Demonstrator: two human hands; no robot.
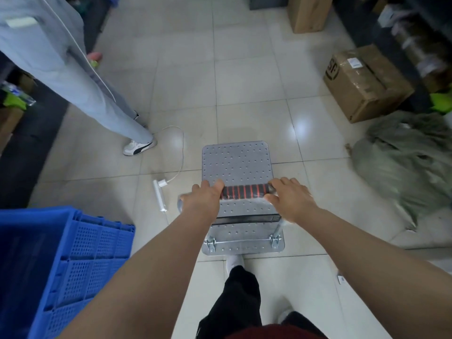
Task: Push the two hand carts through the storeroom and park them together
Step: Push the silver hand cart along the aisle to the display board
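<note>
Both hands clamped the hand cart handle: left hand, right hand. Unloaded, it probably rolled lightly; grip beside the foam.

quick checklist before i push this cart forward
1. Left hand grips the handle: ok.
2. Right hand grips the handle: ok.
3. Cart deck carries no load: ok.
4. Power strip and its cable lie on the floor close by the cart's left side: not ok.
5. Another person's shoe stands ahead to the left, off the cart's line: ok.
6. Where the second cart is: cannot tell.
</note>
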